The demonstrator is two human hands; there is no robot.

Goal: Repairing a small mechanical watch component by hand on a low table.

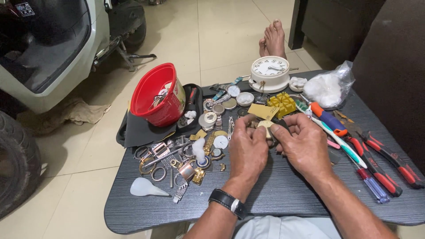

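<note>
Gold-toned watch case [265, 127] sits pinched between left hand [248, 148] and right hand [305, 146] at frame centre above the bench [283, 194].

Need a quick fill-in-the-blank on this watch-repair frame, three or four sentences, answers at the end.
1. The left hand and right hand together hold a small ____ watch case.
2. The tilted bucket at the table's far left is ____ in colour.
3. The wristwatch with a black strap sits on the person's ____ wrist.
4. The white alarm clock stands at the table's ____ edge.

Missing words: gold; red; left; far
</note>
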